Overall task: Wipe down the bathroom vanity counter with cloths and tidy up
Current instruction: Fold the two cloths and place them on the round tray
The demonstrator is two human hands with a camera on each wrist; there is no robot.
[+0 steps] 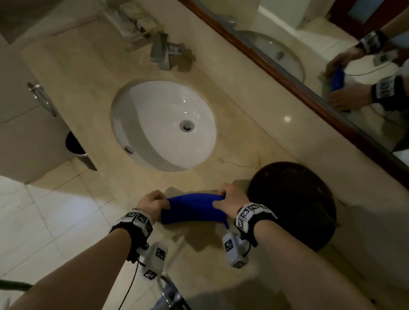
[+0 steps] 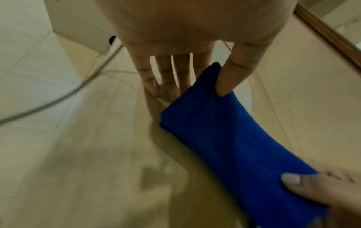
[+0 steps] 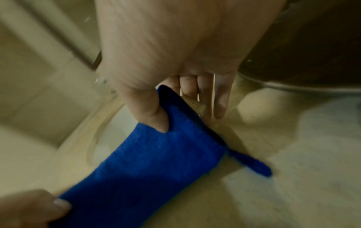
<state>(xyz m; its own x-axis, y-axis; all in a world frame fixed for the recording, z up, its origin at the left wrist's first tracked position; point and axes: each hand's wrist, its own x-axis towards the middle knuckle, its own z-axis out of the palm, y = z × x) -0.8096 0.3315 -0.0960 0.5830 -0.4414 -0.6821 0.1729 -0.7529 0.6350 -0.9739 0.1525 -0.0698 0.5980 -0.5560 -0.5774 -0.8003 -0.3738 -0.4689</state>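
Note:
A folded blue cloth (image 1: 191,209) is stretched between both hands just above the beige marble counter (image 1: 89,70), in front of the sink. My left hand (image 1: 153,203) pinches its left end between thumb and fingers; the left wrist view shows the thumb on the cloth (image 2: 220,128) and the left hand (image 2: 207,80) over it. My right hand (image 1: 229,199) pinches the right end; in the right wrist view its thumb presses the cloth (image 3: 156,162) against the fingers of the right hand (image 3: 171,104). A small loop tag hangs off the cloth's right end.
A white oval sink (image 1: 163,124) lies in the counter, with a chrome faucet (image 1: 162,51) behind it. A dark round basket (image 1: 293,202) stands right of my right hand. A tray of toiletries (image 1: 133,22) sits at the back. A wood-framed mirror (image 1: 292,71) runs along the wall.

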